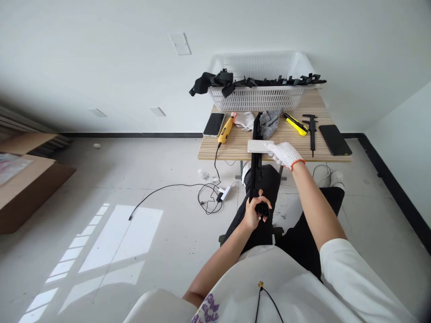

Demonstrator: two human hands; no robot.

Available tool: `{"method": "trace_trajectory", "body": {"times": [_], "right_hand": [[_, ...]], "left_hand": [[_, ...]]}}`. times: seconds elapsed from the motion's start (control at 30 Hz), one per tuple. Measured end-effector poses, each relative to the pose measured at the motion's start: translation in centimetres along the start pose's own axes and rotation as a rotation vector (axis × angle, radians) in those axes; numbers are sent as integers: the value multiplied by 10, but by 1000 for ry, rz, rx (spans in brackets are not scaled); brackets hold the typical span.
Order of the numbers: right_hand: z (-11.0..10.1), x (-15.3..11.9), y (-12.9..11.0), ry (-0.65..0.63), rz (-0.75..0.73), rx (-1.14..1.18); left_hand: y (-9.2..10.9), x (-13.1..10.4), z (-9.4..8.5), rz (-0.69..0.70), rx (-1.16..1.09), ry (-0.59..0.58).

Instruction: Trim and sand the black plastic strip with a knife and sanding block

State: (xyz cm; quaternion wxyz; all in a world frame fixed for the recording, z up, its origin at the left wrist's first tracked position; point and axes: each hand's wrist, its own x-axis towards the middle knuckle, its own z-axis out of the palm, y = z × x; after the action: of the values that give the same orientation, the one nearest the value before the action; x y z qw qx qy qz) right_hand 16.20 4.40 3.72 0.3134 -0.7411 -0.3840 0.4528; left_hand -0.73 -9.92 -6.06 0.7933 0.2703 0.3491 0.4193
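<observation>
No brand or label reads clearly on anything here; the purple print on the white shirt (208, 309) is too cut off to make out. Beyond both hands, at the back of the light wooden table (235, 150), stands a white slatted plastic basket (259, 96) with long black plastic parts (256, 81) lying across its rim and spilling over its left end. The bare left hand (254, 213) is clamped around the near end of a long black plastic strip (256, 152), which runs from the lap up onto the table. The white-gloved right hand (284, 154) presses a flat white block (260, 146) across that strip at the table's edge, fingers closed on it. Left of the glove lies a yellow rotary tool (225, 130) and a phone (214, 124); right of it a yellow utility knife (295, 124), a black caliper (312, 128) and a dark phone (335, 139)
</observation>
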Motion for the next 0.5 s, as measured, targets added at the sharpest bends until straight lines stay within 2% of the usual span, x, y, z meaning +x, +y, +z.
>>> {"method": "trace_trajectory", "body": {"times": [0.33,0.43,0.5], "right_hand": [[-58,-1,29,104,65,47],[-64,-2,32,66,89,69],[-59,-3,30,20,96,75]], "left_hand": [[-1,6,-6,13,-30,-41],[-2,7,-7,15,-28,-57],[-3,7,-6,14,-24,-58]]}}
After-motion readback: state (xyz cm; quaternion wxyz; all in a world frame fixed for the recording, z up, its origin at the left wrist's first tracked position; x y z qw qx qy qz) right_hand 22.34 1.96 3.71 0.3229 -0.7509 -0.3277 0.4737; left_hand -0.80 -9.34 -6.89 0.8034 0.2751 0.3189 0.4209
